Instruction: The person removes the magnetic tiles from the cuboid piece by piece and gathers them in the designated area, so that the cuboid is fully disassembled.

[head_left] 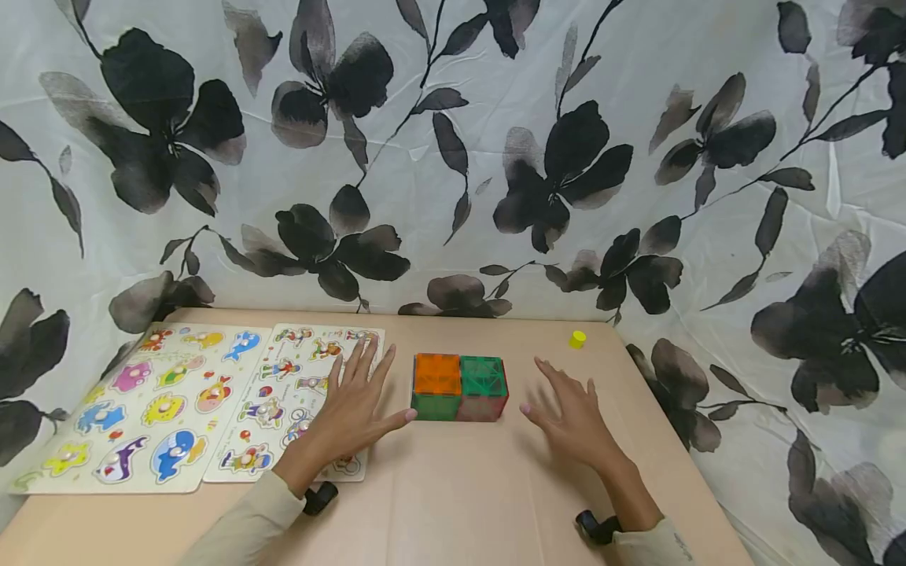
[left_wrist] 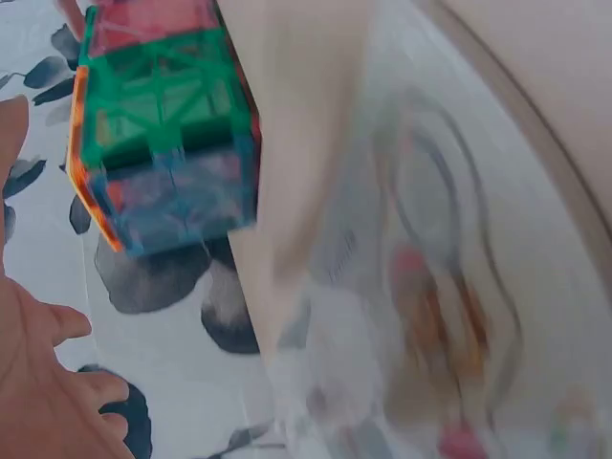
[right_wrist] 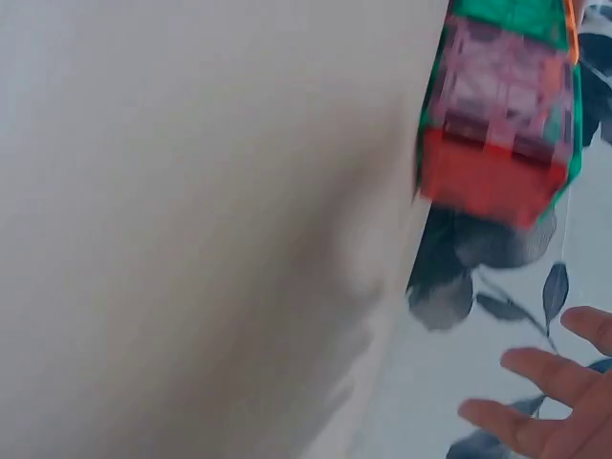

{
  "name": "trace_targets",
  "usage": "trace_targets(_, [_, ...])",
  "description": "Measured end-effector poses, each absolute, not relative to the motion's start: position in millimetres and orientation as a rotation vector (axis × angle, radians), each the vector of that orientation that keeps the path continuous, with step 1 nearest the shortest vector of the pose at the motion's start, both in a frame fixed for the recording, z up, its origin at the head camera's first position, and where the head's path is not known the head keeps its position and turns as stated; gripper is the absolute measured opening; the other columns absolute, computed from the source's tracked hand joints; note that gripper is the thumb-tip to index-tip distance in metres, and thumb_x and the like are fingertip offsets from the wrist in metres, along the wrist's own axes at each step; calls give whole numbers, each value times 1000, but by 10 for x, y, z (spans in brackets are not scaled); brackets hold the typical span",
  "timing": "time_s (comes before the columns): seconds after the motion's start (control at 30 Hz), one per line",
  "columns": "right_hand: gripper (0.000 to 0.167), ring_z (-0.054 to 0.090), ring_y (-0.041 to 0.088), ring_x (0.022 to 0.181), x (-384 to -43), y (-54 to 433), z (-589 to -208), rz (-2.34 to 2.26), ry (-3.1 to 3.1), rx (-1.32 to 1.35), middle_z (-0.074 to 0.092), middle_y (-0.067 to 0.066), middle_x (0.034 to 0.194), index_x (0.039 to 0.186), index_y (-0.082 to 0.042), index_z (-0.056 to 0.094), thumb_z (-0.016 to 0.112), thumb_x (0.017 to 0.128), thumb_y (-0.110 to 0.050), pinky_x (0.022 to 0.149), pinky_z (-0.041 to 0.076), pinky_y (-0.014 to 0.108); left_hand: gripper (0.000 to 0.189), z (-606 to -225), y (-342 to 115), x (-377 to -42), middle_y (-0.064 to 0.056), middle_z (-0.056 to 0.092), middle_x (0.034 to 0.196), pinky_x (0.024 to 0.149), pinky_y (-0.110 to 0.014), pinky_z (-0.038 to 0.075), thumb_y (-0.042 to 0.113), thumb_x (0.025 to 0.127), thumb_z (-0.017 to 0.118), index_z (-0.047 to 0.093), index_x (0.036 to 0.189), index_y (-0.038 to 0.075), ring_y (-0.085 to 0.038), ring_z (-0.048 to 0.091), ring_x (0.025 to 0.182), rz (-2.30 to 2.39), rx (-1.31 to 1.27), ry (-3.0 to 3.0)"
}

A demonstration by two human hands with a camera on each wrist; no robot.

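Observation:
A box-shaped block of see-through magnetic tiles [head_left: 460, 387] stands mid-table, with orange and green squares on top and green and red ones along the front. To its left, my left hand [head_left: 357, 401] hovers over the edge of a sticker sheet, fingers spread, the thumb tip close to the block's front left corner. On the other side my right hand [head_left: 569, 413] is held apart from the block with fingers spread and nothing in it. The left wrist view shows the block's blue end tile [left_wrist: 177, 196]; the right wrist view shows its red end tile [right_wrist: 492, 182].
Two sheets of cartoon pictures lie at the left: an animal sheet [head_left: 145, 409] and a second sheet [head_left: 233, 428] beside it. A small yellow cylinder [head_left: 577, 339] sits near the table's back right corner. Behind the table [head_left: 453, 503] hangs a flowered cloth [head_left: 453, 259].

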State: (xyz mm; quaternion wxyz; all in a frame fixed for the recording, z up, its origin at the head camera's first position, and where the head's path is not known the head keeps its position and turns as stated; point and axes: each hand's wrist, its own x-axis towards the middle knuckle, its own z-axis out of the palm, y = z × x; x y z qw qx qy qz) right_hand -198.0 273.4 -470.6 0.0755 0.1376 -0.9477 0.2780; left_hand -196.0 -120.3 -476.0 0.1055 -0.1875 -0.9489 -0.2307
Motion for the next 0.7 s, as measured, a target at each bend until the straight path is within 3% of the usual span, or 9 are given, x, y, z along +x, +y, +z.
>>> trace_targets(0.13, [74,48,40,151,-2061,2605,-4736,1000,-2832,505,51,11,163,165,-27,38,69,102,-49,124,3,79,105,-4768,-1091,-2003,-19,15,178,126,-76,11,64,92,71,25,170,12,-46,13,164,-824,-587,-2771])
trace_targets(0.23, [69,54,38,147,-2125,2552,-4770,1142,-2834,570,55,14,160,165,-24,39,66,105,-44,125,24,72,101,-4792,-1034,-2044,-18,20,177,125,-75,15,57,94,73,24,170,12,-47,18,163,-940,-623,-2760])
trace_targets(0.37, [68,59,42,141,-2204,2510,-4818,1335,-2839,623,55,18,158,166,-20,37,65,106,-39,113,49,60,98,-4826,-984,-2109,-16,25,176,124,-76,21,50,96,75,22,171,14,-47,24,161,-1150,-633,-2761])
trace_targets(0.57, [67,61,39,140,-2299,2513,-4884,1530,-2829,676,51,14,163,167,-24,35,64,108,-34,114,52,49,90,-4876,-934,-2224,-9,26,177,127,-71,23,40,100,75,22,171,24,-42,26,162,-1477,-621,-2742])
trace_targets(0.7, [69,57,41,143,-2336,2546,-4887,1622,-2818,723,48,14,165,169,-25,31,64,108,-27,114,52,45,82,-4902,-912,-2280,-10,30,175,128,-67,25,29,102,73,27,170,22,-39,32,161,-1622,-693,-2659])
